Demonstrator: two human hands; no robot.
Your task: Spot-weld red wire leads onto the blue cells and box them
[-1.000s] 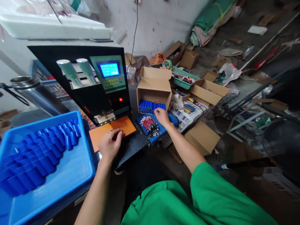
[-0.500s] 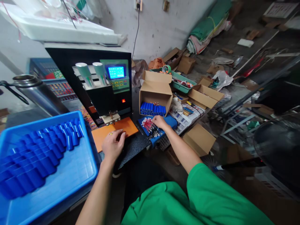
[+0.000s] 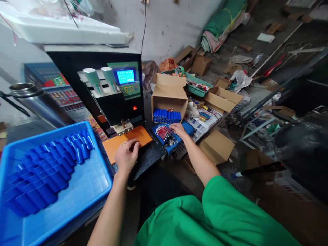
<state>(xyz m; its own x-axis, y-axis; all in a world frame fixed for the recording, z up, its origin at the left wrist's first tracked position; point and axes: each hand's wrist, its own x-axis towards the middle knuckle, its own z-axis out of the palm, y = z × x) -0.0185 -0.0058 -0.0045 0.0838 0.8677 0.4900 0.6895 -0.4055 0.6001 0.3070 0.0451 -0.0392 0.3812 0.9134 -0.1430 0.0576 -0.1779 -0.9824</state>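
Observation:
My left hand (image 3: pixel 126 153) rests at the front edge of an orange board (image 3: pixel 142 136), its fingers curled in and the thumb close to them. Whatever it may hold is hidden by the hand. At the right, my right hand (image 3: pixel 178 130) pinches at the edge of a pile of red and black wire leads (image 3: pixel 165 134) on a blue surface (image 3: pixel 188 130). The fingertips are too small to show what lies between them. Just past the board stands a black spot welder (image 3: pixel 112 111), its two thin electrodes (image 3: pixel 123 124) above the board.
A blue tray (image 3: pixel 89 201) of blue cylindrical cells (image 3: pixel 48 171) stands on the left, near a steel flask (image 3: pixel 43 102). Behind the leads, an open cardboard box (image 3: pixel 170 90) contains blue cells with wires. A green tray (image 3: pixel 196 89) and another open box (image 3: pixel 217 147) lie to the right.
The view has shifted slightly. My right hand has moved a little off the middle of the lead pile towards its right edge. The left hand keeps its place at the board.

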